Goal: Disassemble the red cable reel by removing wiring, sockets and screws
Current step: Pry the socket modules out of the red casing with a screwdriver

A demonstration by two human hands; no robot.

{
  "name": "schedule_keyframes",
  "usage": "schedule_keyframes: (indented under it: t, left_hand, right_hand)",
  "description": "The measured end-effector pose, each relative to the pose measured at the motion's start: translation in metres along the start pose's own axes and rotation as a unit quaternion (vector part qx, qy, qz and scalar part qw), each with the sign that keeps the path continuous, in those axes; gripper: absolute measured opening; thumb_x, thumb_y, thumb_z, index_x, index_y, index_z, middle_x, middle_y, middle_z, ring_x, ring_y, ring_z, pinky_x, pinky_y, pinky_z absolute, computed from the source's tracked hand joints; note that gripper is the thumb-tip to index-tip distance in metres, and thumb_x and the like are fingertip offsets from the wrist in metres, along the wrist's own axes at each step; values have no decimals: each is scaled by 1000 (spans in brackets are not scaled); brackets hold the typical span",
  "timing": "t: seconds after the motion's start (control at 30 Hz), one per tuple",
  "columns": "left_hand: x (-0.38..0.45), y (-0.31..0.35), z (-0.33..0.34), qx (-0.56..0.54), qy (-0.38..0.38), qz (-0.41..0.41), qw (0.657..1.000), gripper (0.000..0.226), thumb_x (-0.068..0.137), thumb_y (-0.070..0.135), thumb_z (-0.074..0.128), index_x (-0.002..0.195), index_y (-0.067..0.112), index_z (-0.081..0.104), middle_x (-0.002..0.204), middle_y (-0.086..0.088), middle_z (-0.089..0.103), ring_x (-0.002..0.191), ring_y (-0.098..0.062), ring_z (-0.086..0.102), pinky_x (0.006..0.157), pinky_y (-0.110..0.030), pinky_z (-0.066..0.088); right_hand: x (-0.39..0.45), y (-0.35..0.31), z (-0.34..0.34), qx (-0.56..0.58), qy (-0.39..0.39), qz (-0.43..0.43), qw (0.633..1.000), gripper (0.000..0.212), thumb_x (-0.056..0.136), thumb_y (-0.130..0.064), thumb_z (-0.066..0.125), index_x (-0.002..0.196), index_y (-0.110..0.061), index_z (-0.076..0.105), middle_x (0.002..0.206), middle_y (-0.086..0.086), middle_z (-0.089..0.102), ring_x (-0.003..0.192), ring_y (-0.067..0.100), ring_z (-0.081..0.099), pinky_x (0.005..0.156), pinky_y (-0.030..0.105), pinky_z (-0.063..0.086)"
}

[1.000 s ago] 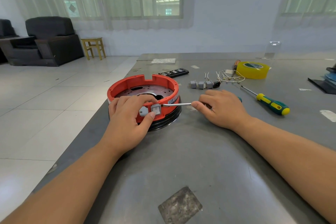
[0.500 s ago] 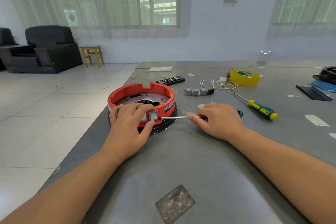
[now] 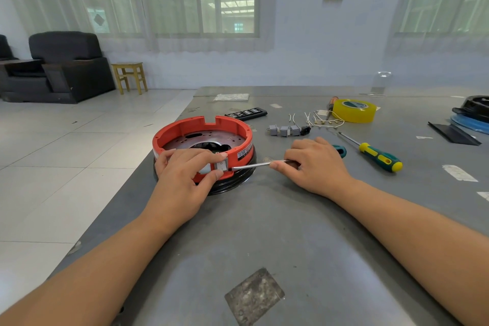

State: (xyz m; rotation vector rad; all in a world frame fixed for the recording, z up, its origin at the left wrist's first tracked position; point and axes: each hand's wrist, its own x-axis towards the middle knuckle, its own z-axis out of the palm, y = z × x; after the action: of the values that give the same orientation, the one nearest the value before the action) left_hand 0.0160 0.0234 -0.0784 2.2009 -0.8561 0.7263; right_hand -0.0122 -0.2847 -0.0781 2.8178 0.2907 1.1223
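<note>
The red cable reel (image 3: 185,128) lies flat on the grey table (image 3: 277,233), open side up, on its black base. My left hand (image 3: 182,180) rests on its near rim, thumb and fingers pinching a small grey switch (image 3: 221,165) set in the red wall. My right hand (image 3: 315,164) grips a screwdriver (image 3: 251,165) with a teal handle end. Its metal shaft lies nearly level and its tip touches the right edge of the switch. Three removed grey sockets (image 3: 284,130) and loose wires (image 3: 317,119) lie behind my right hand.
A second green-and-yellow screwdriver (image 3: 378,157) lies right of my right hand. A yellow tape roll (image 3: 354,110), a black remote (image 3: 246,113), a paper sheet (image 3: 231,97) and black and blue parts (image 3: 471,116) sit farther back. The table's left edge runs just beside the reel, with tiled floor beyond.
My hands and the screwdriver hold almost the same pose at the switch. The camera has tilted up a little, so the reel and table sit lower in view.
</note>
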Motion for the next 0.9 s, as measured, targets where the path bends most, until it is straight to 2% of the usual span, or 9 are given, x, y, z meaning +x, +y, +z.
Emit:
schedule_keyframes:
  t: [0.2, 0.37, 0.5, 0.6, 0.7, 0.8, 0.9]
  left_hand:
    - [1, -1, 0, -9, -2, -2, 1000, 25, 96, 26, 77, 117, 39, 72, 121, 21, 63, 120, -2, 47, 118, -48, 21]
    - [3, -3, 1, -3, -11, 3, 1000, 23, 97, 41, 66, 119, 39, 72, 120, 21, 61, 124, -11, 51, 115, -48, 23]
    - [5, -2, 2, 2, -14, -9, 1000, 27, 101, 42, 51, 122, 44, 69, 114, 27, 60, 117, -9, 51, 110, -39, 20]
    - [8, 0, 2, 8, -21, -22, 1000, 30, 104, 43, 44, 126, 48, 64, 109, 26, 60, 112, -7, 48, 110, -38, 19]
    - [12, 1, -3, 1, -35, -39, 999, 25, 110, 37, 49, 125, 51, 63, 111, 23, 66, 111, -10, 52, 116, -45, 22]
    - [16, 2, -6, 1, -55, -50, 997, 27, 110, 34, 52, 121, 55, 61, 111, 26, 65, 109, -11, 53, 118, -47, 21]
    - [17, 1, -8, -7, -62, -51, 997, 29, 111, 34, 49, 117, 60, 60, 98, 33, 59, 104, -4, 51, 114, -40, 18]
  right_hand:
    - [3, 2, 3, -8, 26, 8, 1000, 66, 95, -76, 31, 69, -27, 67, 74, -9, 54, 74, 17, 53, 74, 35, 31]
    - [8, 5, 7, -32, 48, -5, 998, 61, 95, -75, 35, 68, -28, 63, 82, -8, 56, 81, 17, 52, 79, 37, 29]
    - [9, 6, 8, -38, 68, -17, 997, 58, 96, -75, 37, 67, -30, 58, 83, -8, 56, 81, 18, 52, 80, 38, 30]
    - [10, 7, 5, -50, 44, -34, 997, 63, 98, -76, 30, 62, -28, 52, 71, -8, 54, 71, 17, 51, 73, 37, 37]
    - [11, 10, -1, -60, -19, -50, 997, 74, 97, -78, 19, 57, -23, 49, 58, -7, 49, 59, 16, 50, 64, 34, 43]
    - [17, 12, -5, -66, -45, -69, 994, 78, 95, -79, 18, 55, -21, 50, 53, -7, 47, 54, 16, 48, 55, 27, 29]
    - [26, 13, -8, -66, -46, -91, 993, 77, 94, -80, 21, 52, -21, 47, 50, -7, 43, 50, 14, 44, 52, 25, 19]
